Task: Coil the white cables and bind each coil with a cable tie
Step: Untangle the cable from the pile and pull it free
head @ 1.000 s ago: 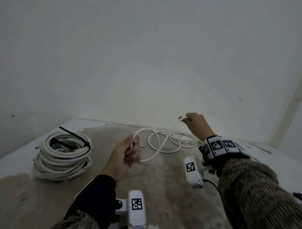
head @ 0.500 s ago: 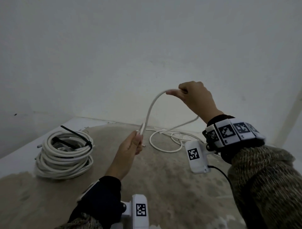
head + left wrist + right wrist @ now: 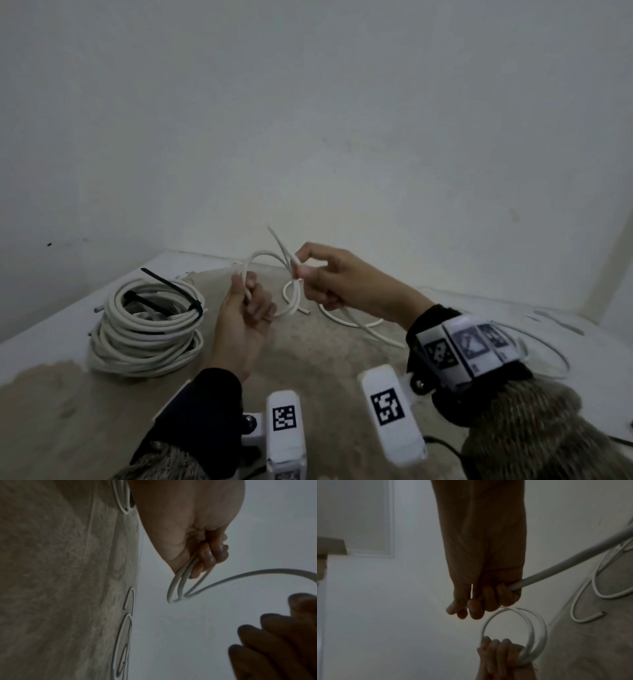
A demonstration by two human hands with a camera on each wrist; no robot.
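Left hand (image 3: 245, 318) grip closed on small loops of the cable (image 3: 270, 255), held above the desk (image 3: 308, 356). Right hand (image 3: 334, 281) grip pinches the same cable just right of the loops; slack trails down onto the desk behind. Left of both grips: finished coil (image 3: 147, 329), black tie (image 3: 171, 286) on it.

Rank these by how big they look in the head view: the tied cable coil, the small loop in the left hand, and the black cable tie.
1. Tied cable coil, clearly largest.
2. Black cable tie.
3. Small loop held by the left hand; close to the tie in span, so that order is unsure.
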